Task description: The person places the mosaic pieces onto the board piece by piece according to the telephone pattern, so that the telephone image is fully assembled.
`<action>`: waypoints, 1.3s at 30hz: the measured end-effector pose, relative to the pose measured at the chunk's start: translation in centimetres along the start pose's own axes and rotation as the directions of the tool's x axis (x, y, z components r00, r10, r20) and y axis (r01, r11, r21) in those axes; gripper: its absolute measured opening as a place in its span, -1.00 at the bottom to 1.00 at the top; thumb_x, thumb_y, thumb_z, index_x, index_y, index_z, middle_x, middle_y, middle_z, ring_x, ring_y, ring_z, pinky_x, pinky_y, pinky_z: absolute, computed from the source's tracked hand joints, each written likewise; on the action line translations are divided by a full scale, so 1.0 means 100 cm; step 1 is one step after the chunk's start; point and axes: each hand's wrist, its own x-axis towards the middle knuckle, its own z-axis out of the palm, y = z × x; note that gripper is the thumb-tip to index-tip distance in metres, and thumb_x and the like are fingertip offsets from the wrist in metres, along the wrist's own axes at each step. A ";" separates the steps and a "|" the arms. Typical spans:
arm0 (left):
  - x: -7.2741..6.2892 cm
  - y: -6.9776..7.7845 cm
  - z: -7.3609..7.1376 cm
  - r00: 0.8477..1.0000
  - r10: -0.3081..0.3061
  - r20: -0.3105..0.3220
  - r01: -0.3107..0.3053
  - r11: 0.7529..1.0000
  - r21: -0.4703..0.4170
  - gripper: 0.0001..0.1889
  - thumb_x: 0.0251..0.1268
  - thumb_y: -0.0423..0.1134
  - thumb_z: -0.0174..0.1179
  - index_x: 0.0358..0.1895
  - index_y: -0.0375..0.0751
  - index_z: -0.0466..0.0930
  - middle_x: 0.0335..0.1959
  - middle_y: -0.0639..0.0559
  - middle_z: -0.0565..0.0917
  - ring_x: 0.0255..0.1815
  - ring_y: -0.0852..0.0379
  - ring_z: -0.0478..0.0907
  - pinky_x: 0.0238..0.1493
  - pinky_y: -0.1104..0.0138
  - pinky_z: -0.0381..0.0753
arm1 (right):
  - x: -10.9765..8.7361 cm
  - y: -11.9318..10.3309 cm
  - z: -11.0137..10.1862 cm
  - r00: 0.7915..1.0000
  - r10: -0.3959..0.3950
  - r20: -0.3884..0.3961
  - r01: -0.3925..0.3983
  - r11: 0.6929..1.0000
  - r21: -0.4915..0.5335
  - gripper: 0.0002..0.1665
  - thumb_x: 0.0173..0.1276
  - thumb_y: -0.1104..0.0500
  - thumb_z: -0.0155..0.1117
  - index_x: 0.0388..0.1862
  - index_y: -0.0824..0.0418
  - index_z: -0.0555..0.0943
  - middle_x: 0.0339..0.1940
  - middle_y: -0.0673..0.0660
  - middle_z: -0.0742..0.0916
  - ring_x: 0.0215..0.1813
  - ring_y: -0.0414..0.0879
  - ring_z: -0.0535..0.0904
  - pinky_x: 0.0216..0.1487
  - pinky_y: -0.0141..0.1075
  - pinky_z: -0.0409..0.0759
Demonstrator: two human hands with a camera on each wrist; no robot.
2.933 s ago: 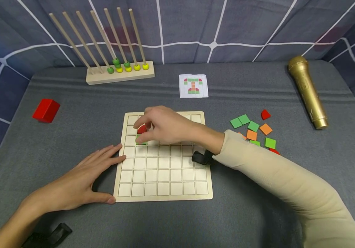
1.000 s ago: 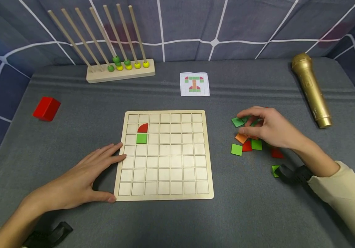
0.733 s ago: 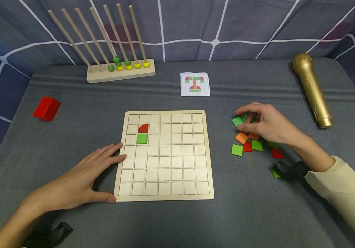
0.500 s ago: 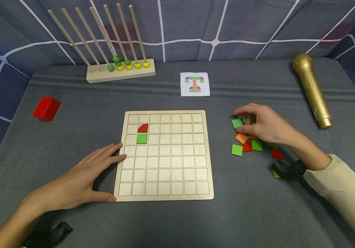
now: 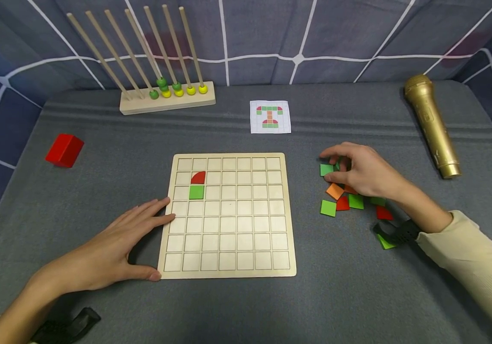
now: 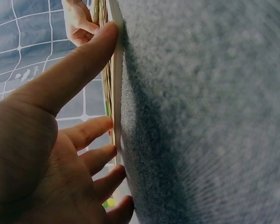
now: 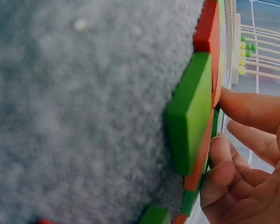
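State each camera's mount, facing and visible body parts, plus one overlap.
Head: on head, forward-down at square pale wooden grid board; left hand, right hand, cream sleeves show.
Left wrist: on left wrist, along board's edge; both hands show.
Right wrist: on right wrist, across flat green, orange, red tiles; right hand shows.
Head and right wrist share: pale wooden bead rack.

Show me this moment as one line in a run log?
left hand: fingertips on left edge of grid board | right hand: at loose tiles, grip unclear | on board: red tile, green tile | picture card: beyond board
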 end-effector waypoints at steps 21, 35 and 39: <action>-0.001 -0.001 -0.001 1.000 0.014 0.003 -0.014 1.000 0.011 0.03 -0.05 0.35 0.37 0.50 -0.01 0.22 0.59 -0.03 -0.03 0.55 -0.24 -0.11 0.31 -0.30 -0.03 | 0.030 -0.047 0.019 1.000 -0.024 0.010 0.022 0.989 0.147 -0.59 0.19 0.23 0.51 0.03 0.23 0.66 -0.30 0.03 0.67 -0.45 -0.11 0.46 -0.43 -0.36 0.39; 0.001 -0.001 -0.001 1.000 0.020 0.011 -0.020 1.000 0.015 0.04 -0.05 0.36 0.36 0.51 -0.03 0.21 0.60 -0.04 -0.04 0.54 -0.25 -0.11 0.31 -0.32 -0.02 | 0.080 -0.113 0.062 0.983 -0.167 0.079 0.146 0.965 0.216 -0.56 0.15 0.21 0.52 0.03 0.26 0.67 -0.30 0.02 0.68 -0.41 -0.11 0.50 -0.35 -0.25 0.45; 0.001 -0.001 -0.001 1.000 0.012 0.014 -0.012 1.000 0.008 0.03 -0.05 0.36 0.36 0.50 -0.02 0.22 0.60 -0.04 -0.03 0.54 -0.24 -0.11 0.32 -0.32 -0.04 | 0.095 -0.125 0.075 0.973 -0.177 0.147 0.152 0.975 0.164 -0.56 0.19 0.18 0.52 0.04 0.23 0.66 -0.30 0.02 0.69 -0.35 -0.12 0.53 -0.25 -0.27 0.48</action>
